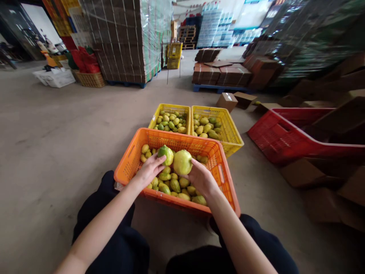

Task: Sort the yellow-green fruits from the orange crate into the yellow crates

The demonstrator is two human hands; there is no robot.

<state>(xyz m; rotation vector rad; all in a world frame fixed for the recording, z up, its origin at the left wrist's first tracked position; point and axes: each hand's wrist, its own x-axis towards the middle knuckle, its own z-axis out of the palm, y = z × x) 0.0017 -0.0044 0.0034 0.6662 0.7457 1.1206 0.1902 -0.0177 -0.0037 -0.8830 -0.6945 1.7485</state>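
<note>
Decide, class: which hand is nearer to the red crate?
Right. The right hand, over the orange crate, is left of the red crate; the left hand is even farther left.

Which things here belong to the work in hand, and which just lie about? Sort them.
In use: left hand, green-topped fruit, right hand, paler fruit, orange crate, probably both yellow crates.
Apparently lying about: red crate, wicker basket, small cardboard box.

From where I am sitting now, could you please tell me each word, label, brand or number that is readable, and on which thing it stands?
No text can be read.
Orange crate: none visible.
Small carton: marks too blurred.
Bottle packs: too small and blurred.
</note>
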